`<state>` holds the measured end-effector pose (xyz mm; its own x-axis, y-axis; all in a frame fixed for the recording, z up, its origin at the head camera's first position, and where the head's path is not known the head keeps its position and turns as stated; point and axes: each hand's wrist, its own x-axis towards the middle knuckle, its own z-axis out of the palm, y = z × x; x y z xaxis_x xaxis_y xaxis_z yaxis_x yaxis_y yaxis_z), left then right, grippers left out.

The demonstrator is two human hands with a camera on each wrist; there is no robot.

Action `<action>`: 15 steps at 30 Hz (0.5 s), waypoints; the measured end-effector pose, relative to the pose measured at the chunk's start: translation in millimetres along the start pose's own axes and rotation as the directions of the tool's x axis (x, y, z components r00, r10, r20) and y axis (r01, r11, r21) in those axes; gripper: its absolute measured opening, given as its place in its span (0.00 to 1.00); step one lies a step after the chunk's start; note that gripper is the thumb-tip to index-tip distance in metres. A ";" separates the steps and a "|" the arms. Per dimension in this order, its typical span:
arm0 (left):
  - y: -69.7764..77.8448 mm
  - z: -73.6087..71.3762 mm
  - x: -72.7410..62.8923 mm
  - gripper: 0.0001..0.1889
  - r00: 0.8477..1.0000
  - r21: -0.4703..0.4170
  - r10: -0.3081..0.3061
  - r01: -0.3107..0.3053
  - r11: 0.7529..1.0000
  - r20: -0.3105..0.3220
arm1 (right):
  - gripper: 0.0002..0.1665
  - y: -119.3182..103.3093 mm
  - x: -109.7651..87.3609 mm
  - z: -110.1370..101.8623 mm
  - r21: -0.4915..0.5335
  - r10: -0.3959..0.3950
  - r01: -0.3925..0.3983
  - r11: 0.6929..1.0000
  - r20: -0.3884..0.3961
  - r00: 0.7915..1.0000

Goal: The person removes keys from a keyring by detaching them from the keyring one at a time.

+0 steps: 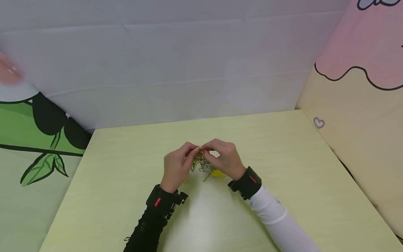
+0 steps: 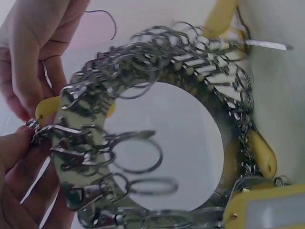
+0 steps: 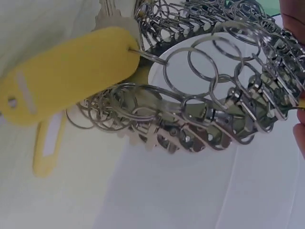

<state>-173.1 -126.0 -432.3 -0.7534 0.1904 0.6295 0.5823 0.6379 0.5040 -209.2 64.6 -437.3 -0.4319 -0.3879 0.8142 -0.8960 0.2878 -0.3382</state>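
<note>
My left hand [image 1: 177, 166] and right hand [image 1: 225, 157] meet above the table, fingertips nearly together. Between them hangs a round metal key holder [image 1: 206, 166], its band [image 2: 66, 167] lined with several snap clips and split rings [image 2: 138, 155]. Both hands pinch a small metal clip [image 2: 32, 126] at the holder's edge, beside a yellow key tag [image 2: 47, 107]. Fingers partly hide this tag. Another yellow key tag [image 3: 71, 76] hangs from a split ring, with a key [image 3: 114, 21] behind it. Which small part each hand pinches is hard to separate.
The pale table [image 1: 110, 196] spreads around both hands. A white wall sheet [image 1: 189, 70] rises at its back edge, and printed panels stand left and right [image 1: 355, 122]. More yellow tags [image 2: 262, 152] and a key [image 2: 267, 45] dangle from the holder.
</note>
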 end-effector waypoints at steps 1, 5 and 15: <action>-0.1 -1.3 0.2 0.03 1.000 -0.013 -0.006 0.007 1.000 0.006 | 0.12 -0.1 0.3 -0.1 0.002 -0.005 0.005 1.000 0.011 1.000; -0.7 -4.7 0.5 0.01 1.000 -0.042 -0.022 0.022 0.999 0.015 | 0.12 -0.3 1.2 1.5 0.009 -0.019 0.018 1.000 0.038 0.999; -1.0 -4.7 -0.1 0.04 1.000 -0.026 -0.028 0.027 0.999 -0.005 | 0.16 2.3 -2.6 2.7 0.194 0.184 -0.188 0.963 0.042 0.982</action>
<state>-172.1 -130.2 -430.1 -0.7676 0.1690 0.6182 0.5692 0.6231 0.5364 -210.4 63.9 -441.5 -0.5931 -0.3645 0.7179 -0.8013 0.1802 -0.5705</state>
